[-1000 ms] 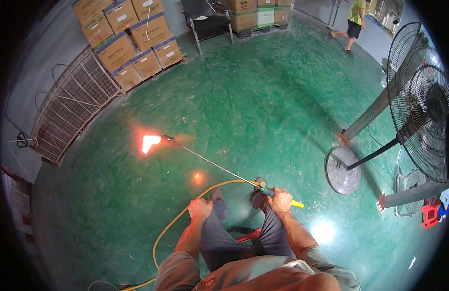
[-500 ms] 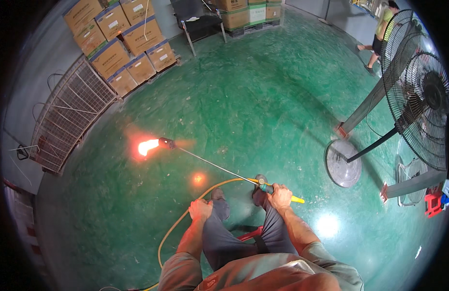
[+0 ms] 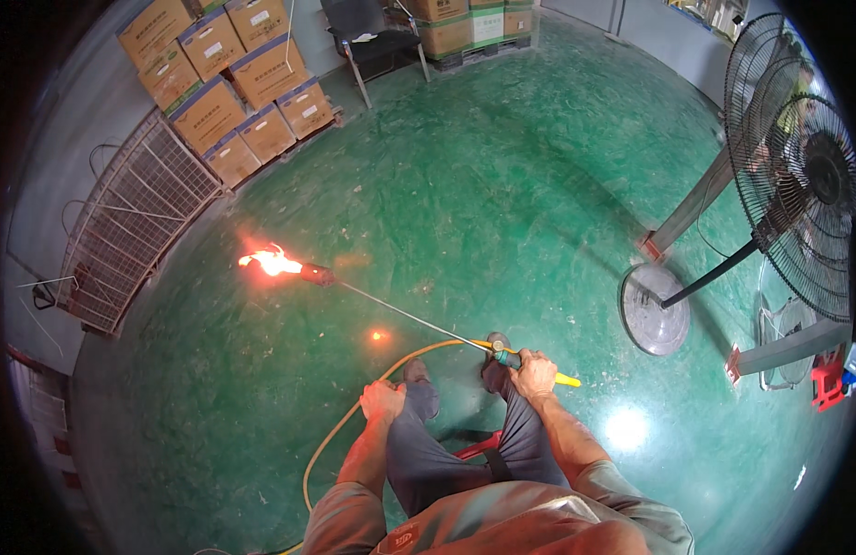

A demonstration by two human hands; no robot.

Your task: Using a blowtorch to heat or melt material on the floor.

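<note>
In the head view, the right hand (image 3: 536, 375) grips a lit torch (image 3: 409, 315), its flame (image 3: 272, 263) short of the green floor's (image 3: 502, 185) left edge, the left hand (image 3: 383, 400) resting on a knee (image 3: 402, 442), finger closure unclear: seemingly a holding step, the next move calling for care around the hose (image 3: 451, 343).

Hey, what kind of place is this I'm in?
Probably a workshop or warehouse: there are stacked boxes, a large standing fan and a lit torch in the right hand.
</note>
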